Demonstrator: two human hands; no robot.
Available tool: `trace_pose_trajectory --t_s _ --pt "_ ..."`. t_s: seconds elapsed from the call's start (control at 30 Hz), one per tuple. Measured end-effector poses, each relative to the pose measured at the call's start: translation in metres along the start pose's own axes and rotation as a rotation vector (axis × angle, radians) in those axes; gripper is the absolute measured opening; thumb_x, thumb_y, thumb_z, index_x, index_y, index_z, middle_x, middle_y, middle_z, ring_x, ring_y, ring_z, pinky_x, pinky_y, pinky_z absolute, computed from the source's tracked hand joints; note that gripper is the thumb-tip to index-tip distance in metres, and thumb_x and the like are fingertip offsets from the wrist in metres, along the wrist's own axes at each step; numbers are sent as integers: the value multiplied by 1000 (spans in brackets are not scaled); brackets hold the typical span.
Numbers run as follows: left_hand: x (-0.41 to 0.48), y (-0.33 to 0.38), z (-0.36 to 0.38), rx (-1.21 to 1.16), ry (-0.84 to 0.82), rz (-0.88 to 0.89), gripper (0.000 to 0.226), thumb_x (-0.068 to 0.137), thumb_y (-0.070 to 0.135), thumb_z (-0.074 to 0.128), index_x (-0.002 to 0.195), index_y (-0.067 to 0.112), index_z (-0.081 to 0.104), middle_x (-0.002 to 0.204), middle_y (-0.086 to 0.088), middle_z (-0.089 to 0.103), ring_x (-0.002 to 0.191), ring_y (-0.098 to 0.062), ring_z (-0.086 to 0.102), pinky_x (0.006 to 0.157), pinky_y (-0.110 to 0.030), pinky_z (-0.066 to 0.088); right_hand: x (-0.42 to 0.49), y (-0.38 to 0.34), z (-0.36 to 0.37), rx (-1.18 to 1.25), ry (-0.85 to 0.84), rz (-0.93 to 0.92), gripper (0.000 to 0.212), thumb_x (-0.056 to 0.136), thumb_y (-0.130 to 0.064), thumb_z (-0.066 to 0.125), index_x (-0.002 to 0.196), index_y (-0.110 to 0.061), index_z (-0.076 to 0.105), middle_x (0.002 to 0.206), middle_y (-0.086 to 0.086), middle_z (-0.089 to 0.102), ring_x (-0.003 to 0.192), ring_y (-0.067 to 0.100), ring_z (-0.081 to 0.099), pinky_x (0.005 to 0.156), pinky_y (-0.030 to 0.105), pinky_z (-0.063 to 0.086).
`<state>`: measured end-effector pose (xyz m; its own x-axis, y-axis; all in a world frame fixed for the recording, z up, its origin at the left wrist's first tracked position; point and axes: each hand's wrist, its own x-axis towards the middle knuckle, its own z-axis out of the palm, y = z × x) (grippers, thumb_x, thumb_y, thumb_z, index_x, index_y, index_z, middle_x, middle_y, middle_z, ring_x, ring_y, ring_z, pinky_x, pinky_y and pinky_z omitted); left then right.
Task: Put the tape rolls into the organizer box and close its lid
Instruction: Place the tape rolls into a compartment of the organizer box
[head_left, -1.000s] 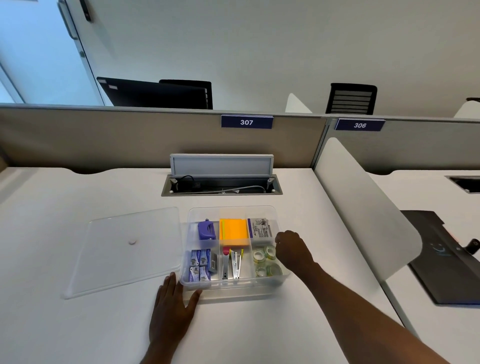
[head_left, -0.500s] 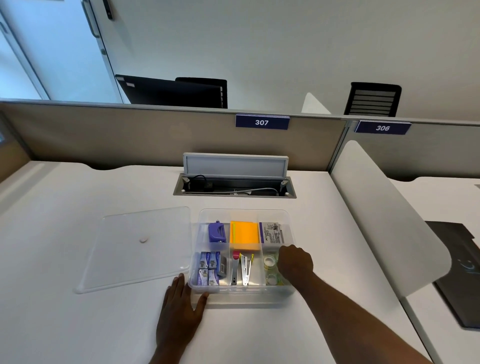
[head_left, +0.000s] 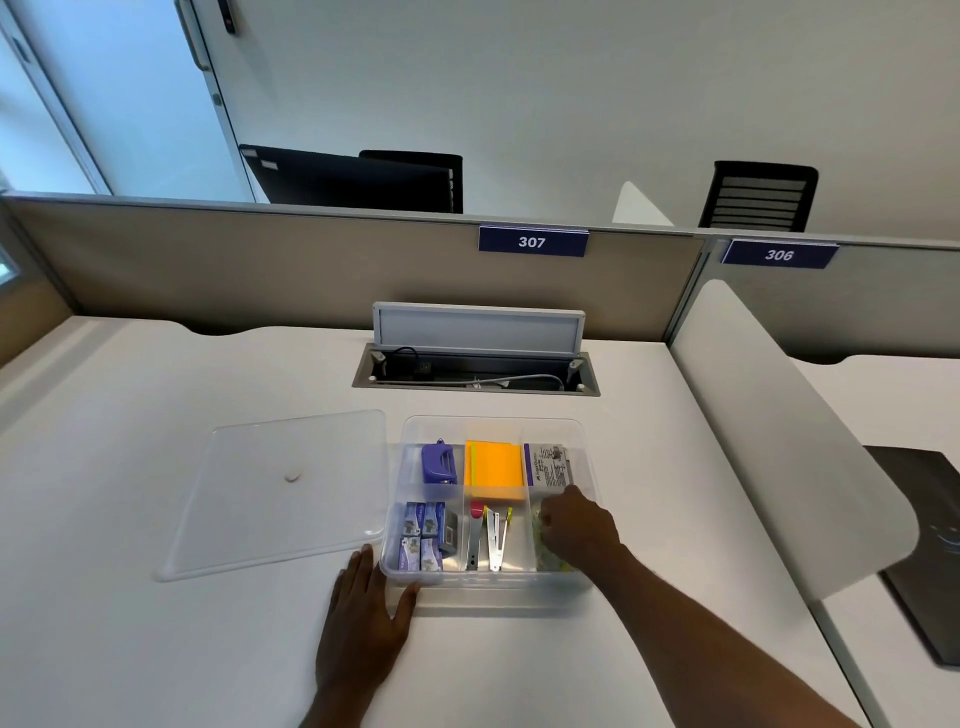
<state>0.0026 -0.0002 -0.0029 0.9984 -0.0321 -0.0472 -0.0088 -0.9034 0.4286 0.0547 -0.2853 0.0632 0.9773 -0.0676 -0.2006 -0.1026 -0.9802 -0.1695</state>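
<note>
The tape rolls look to be in the organizer box already, down in its near right part, so I think the first job is almost done. The lid is not on yet. It lies flat on the white desk, just left of the box, so closing the box is what is left. The right hand is reaching down into that near right part and sits on top of the rolls. It hides most of them, and I cannot tell if its fingers are curled around a roll or just touching one. The left hand lies flat and open on the desk, with its fingertips against the near left corner of the box, and it holds nothing. The clear box has six parts. Far left has a purple hole punch. Far middle has orange sticky notes. Far right has a printed packet. Near left has small blue staple boxes. Near middle has thin metal tools, too small to name.
</note>
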Motion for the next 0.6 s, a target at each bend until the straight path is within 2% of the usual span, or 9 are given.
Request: trace_pose_trajectory --t_s 0.1,0.17,0.3,0.6 --pt "0 0 0 3 -1 2 104 74 79 0 143 9 33 152 -10 36 143 -23 29 118 -36 20 0 1 1 63 -31 -19 22 89 -25 54 107 -15 62 117 9 63 101 27 65 89 40 55" --pt "0 -1 1 2 -1 2 103 74 79 0 143 10 33 152 -11 36 142 -23 29 118 -37 21 1 3 3 106 -44 -31 22 89 -21 56 109 -12 60 117 10 65 103 28 64 91 40 55" --pt "0 -2 2 3 -3 -4 102 74 79 0 144 11 31 153 -10 35 143 -23 28 118 -37 20 -1 3 5 157 -34 -23 39 88 -17 59 124 -9 45 125 14 59 110 31 61 95 41 53" --pt "1 -3 2 4 -4 -3 100 75 79 3 144 12 31 153 -9 35 143 -22 27 118 -36 20 -1 4 3 235 -54 22 54 87 -15 63 134 -8 37 133 18 54 117 32 57 101 43 49"
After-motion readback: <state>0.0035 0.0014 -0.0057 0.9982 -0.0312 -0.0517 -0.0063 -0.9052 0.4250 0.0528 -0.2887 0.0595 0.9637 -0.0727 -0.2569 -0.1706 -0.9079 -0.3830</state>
